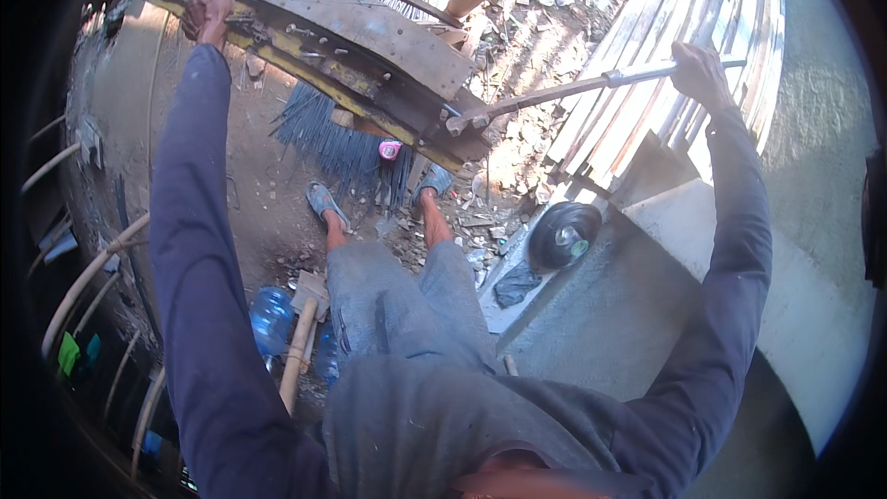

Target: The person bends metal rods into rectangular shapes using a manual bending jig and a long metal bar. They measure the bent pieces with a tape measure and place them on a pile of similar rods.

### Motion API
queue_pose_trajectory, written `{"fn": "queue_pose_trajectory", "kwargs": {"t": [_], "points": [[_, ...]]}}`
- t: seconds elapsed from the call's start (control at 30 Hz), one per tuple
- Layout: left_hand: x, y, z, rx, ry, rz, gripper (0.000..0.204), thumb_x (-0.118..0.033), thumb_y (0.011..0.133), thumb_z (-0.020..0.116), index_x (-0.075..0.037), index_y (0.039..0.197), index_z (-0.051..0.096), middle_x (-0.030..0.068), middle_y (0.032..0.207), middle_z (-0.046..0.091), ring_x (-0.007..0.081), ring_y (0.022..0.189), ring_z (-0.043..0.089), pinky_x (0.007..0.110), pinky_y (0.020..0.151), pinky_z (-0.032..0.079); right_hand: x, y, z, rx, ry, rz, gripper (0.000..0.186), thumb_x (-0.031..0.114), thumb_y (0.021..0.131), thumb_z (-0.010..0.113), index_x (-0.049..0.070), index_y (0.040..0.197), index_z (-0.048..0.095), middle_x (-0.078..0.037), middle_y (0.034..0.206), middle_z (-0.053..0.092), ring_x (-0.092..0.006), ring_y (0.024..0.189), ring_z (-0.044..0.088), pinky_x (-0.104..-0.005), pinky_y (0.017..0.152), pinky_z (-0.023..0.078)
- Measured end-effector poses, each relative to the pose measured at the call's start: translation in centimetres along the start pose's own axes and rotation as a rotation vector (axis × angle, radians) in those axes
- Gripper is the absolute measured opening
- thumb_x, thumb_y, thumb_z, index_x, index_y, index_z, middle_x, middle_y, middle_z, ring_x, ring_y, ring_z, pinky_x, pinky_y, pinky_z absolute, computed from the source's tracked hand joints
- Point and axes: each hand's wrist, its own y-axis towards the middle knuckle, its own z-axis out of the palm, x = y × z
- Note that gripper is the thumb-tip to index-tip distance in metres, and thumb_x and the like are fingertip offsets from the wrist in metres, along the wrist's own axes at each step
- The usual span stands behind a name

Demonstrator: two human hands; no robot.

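Observation:
A long steel beam [370, 83] with yellow edges and bolts or pegs on it lies slantwise across the upper left and middle. At its far left part my left hand [209, 11] is closed in a fist; what it grips is hidden by the fingers. My right hand [699, 74] is wrapped round a long metal lever bar [564, 89], near its outer end. The bar's other end, a thick head, rests at the beam's right end by a bolt. A thin rod end shows beside that head.
Thin dark steel rods [319, 134] lie under the beam, with a pink tape measure [389, 150] near them. Long metal strips [647, 46] are stacked at upper right. A coil of black wire [564, 235] sits on a ledge. Blue water bottles [271, 319] stand at lower left.

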Motion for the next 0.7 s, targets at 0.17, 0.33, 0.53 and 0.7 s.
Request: {"fn": "queue_pose_trajectory", "kwargs": {"t": [0.17, 0.33, 0.53, 0.7], "points": [[-1.6, -1.3, 1.1, -0.208, -0.059, -0.111, 0.042, -0.049, 0.08, 0.059, -0.018, 0.102, 0.077, 0.0149, 0.102, 0.075, 0.0358, 0.096, 0.07, 0.047, 0.082, 0.052, 0.6, -2.2, 4.8, -0.21, -0.037, 0.057, 0.011, 0.004, 0.077, 0.066, 0.005, 0.085, 0.059, -0.011, 0.074, 0.062, -0.0353, 0.078, 0.064, -0.0453, 0.072, 0.051], [-1.6, -1.2, 1.7, -0.28, -0.053, -0.082, 0.035, -0.043, 0.08, 0.062, -0.019, 0.099, 0.079, 0.0123, 0.096, 0.076, 0.0338, 0.092, 0.071, 0.045, 0.079, 0.053, 0.5, -4.0, 7.4, -0.223, 0.014, 0.107, 0.005, 0.008, 0.081, 0.067, 0.008, 0.086, 0.066, -0.011, 0.076, 0.067, -0.0335, 0.077, 0.066, -0.0432, 0.07, 0.052], [-2.6, -1.9, 0.9, -0.173, -0.042, -0.037, 0.031, -0.037, 0.083, 0.059, -0.012, 0.091, 0.076, 0.0131, 0.093, 0.076, 0.034, 0.089, 0.072, 0.045, 0.077, 0.053, 7.9, -13.4, 8.1, -0.145, 0.001, 0.471, 0.016, 0.017, 0.082, 0.074, 0.007, 0.084, 0.062, -0.013, 0.082, 0.069, -0.0343, 0.079, 0.069, -0.0457, 0.069, 0.053], [-3.0, -2.3, -0.1, -0.1, -0.063, -0.037, 0.033, -0.035, 0.082, 0.056, -0.011, 0.097, 0.074, 0.0163, 0.1, 0.075, 0.034, 0.095, 0.072, 0.046, 0.08, 0.054, 19.4, -22.8, 7.3, -0.096, -0.092, 0.831, 0.019, 0.024, 0.085, 0.071, 0.009, 0.077, 0.063, -0.017, 0.076, 0.068, -0.0421, 0.074, 0.067, -0.0482, 0.067, 0.054]]}}
